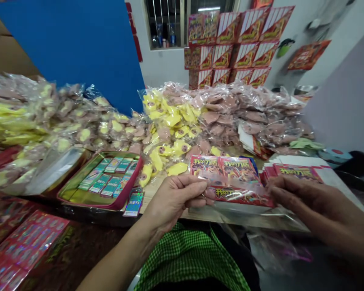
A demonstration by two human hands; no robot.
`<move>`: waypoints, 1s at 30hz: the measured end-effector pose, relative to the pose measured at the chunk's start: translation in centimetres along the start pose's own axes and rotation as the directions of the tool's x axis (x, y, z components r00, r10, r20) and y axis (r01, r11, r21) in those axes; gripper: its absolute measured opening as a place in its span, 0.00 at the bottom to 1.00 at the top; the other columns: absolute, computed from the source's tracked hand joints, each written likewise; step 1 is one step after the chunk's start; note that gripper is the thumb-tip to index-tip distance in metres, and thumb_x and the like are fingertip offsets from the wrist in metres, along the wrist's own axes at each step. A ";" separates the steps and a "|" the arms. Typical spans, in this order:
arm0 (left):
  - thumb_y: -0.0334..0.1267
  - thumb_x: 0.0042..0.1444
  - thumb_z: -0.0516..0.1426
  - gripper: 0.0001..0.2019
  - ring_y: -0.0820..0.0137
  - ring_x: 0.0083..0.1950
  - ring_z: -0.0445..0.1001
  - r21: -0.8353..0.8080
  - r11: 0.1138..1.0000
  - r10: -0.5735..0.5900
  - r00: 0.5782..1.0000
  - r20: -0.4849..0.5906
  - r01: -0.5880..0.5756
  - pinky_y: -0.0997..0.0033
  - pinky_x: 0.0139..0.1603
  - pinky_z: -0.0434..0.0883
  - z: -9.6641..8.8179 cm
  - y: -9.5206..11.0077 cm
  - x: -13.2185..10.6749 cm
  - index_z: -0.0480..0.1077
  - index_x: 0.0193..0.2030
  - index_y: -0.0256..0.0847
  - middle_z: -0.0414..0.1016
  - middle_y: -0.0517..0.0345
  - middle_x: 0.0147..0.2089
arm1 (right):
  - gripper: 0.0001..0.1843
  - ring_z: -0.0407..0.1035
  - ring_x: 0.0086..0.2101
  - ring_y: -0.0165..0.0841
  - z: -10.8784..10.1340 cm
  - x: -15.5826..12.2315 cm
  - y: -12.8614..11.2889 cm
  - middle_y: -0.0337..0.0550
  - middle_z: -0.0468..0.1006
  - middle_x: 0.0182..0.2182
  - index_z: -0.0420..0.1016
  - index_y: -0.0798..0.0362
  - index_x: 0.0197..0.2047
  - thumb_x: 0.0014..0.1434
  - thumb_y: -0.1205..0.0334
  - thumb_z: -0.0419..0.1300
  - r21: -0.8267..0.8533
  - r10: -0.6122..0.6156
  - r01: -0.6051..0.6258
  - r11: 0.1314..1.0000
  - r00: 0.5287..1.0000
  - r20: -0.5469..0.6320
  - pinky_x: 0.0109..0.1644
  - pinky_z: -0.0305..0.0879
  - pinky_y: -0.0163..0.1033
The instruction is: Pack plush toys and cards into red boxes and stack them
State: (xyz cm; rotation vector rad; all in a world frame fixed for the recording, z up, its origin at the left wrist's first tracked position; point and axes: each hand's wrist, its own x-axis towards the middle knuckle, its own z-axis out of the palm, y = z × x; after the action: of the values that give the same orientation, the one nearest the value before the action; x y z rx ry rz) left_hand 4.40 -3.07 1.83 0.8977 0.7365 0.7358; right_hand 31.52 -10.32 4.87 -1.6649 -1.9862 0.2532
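A clear plastic strip [235, 184] stretches between my two hands, partly see-through. My left hand [182, 194] pinches its left end between thumb and fingers. At the other end, the fingers of my right hand [306, 206] are closed on it. Just behind and under the strip lie red printed packets [223, 162] with yellow lettering and cartoon figures. Whether the strip is loose tape or part of a clear bag, I cannot tell.
Left stands a red-rimmed tin tray [62, 198] with several teal cards; one card [134, 203] lies beside it. Bagged yellow and pink figures [170, 117] pile up behind. Right is a stack of white-and-red cards [297, 171]. Red display boxes [242, 56] line the wall.
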 end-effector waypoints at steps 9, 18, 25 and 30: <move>0.43 0.60 0.64 0.12 0.75 0.30 0.79 0.087 0.990 0.112 0.993 -0.044 -0.108 0.79 0.34 0.76 1.6 -2.2 -1.1 0.83 0.44 0.39 0.83 0.53 0.32 | 0.07 0.68 0.42 0.45 5.1 0.7 -5.9 0.46 0.77 0.37 0.70 0.49 0.44 0.66 0.69 0.54 -0.372 -0.355 0.244 0.896 0.896 -0.268 0.54 0.60 0.55; 0.40 0.67 0.55 0.14 0.71 0.33 0.71 0.520 0.792 0.365 0.931 0.018 -0.320 0.72 0.37 0.71 1.6 -3.1 -1.4 0.83 0.39 0.40 0.76 0.58 0.30 | 0.13 0.65 0.38 0.43 7.7 1.7 -7.6 0.45 0.72 0.30 0.68 0.51 0.33 0.58 0.78 0.50 -0.490 -0.450 0.335 0.805 0.883 -0.135 0.60 0.51 0.55; 0.39 0.66 0.57 0.13 0.73 0.31 0.72 0.435 0.860 0.293 0.956 0.009 -0.268 0.76 0.32 0.70 1.9 -3.6 -1.4 0.81 0.36 0.38 0.79 0.56 0.31 | 0.11 0.66 0.34 0.41 7.5 1.9 -6.6 0.42 0.70 0.27 0.64 0.50 0.30 0.61 0.73 0.50 -0.247 -0.268 0.208 0.946 0.933 -0.240 0.46 0.57 0.51; 0.44 0.61 0.64 0.11 0.72 0.31 0.80 0.133 0.982 0.146 0.986 -0.079 -0.135 0.77 0.34 0.77 1.1 -3.3 -1.0 0.81 0.39 0.37 0.83 0.52 0.33 | 0.09 0.76 0.36 0.41 3.4 -0.3 0.3 0.44 0.80 0.37 0.70 0.47 0.37 0.70 0.61 0.53 0.361 0.086 0.048 0.931 0.935 -0.344 0.39 0.69 0.49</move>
State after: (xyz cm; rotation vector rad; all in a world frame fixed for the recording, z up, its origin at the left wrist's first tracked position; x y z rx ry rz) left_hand 5.58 -5.77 -0.31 1.0466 0.8112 0.8651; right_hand 30.10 -9.91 1.78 -1.3785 -1.5446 0.2855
